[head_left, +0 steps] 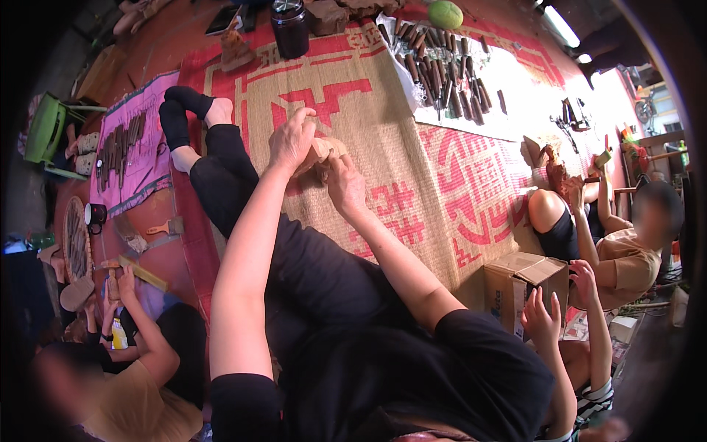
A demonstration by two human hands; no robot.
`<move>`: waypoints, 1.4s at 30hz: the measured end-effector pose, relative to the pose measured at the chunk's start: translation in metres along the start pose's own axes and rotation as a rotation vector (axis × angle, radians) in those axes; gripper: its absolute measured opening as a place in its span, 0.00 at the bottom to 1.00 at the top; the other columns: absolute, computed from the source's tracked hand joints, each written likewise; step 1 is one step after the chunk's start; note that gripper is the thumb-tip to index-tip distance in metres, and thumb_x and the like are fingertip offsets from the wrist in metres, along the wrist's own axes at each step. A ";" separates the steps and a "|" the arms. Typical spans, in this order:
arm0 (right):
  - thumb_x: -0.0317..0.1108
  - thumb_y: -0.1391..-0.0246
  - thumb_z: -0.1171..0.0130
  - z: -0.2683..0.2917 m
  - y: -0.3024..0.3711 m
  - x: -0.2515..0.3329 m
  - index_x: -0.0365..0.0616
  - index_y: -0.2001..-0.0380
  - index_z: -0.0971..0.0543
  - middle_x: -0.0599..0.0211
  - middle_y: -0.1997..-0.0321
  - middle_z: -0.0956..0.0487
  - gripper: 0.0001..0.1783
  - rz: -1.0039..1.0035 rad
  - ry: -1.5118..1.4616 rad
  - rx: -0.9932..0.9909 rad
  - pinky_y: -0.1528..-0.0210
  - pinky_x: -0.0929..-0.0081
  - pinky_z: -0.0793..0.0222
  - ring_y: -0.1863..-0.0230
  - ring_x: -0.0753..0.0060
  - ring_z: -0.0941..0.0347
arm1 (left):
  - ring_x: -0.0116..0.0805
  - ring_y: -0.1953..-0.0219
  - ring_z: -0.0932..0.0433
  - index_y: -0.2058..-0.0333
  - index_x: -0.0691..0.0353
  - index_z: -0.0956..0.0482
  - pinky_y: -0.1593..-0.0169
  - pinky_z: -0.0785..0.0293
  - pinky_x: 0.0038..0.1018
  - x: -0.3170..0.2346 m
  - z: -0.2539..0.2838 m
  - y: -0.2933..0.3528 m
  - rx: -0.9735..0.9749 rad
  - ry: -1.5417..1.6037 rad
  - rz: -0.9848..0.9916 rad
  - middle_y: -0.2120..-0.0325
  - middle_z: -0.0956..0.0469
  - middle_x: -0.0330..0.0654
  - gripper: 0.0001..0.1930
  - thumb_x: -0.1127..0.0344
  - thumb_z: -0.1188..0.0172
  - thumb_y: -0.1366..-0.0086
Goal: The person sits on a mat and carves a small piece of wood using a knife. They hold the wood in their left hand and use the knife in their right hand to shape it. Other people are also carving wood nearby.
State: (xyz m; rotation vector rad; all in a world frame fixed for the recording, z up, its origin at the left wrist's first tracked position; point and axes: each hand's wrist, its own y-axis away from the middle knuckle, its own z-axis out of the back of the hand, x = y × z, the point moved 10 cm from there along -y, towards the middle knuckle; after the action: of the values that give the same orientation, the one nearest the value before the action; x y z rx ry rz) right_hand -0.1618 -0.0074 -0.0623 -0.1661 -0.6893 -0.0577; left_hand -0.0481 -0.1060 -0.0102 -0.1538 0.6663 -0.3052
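Note:
A pale tan piece of wood [318,153], blocky and apparently carved, is between my hands over the mat, in front of my bent legs. My left hand [292,141] is closed along its left side, the fingers curled at the far end. Gripping its near right end is my right hand [345,183], with the fingers bent round it. The palms hide part of the piece, and its exact shape cannot be made out. Whether a small tool is also in either hand does not show.
A red-patterned woven mat [398,177] lies under me. Wooden-handled carving tools [449,74] cover a white sheet at far right; more lie on a pink cloth [132,140] at left. A dark jar [289,33], green fruit [445,15], cardboard box [519,283] and several people surround me.

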 end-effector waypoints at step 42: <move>0.28 0.52 0.50 0.012 -0.026 -0.004 0.42 0.60 0.21 0.57 0.58 0.23 0.15 -0.057 -0.108 0.040 0.55 0.61 0.31 0.58 0.50 0.26 | 0.51 0.65 0.21 0.55 0.48 0.26 0.59 0.27 0.43 -0.004 0.006 0.003 0.025 0.032 0.138 0.70 0.20 0.51 0.16 0.60 0.56 0.40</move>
State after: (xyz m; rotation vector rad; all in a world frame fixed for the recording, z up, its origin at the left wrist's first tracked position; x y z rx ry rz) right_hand -0.1755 -0.0307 -0.0526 -0.1115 -0.8022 -0.0900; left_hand -0.0470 -0.1018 -0.0037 -0.0787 0.7013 -0.1834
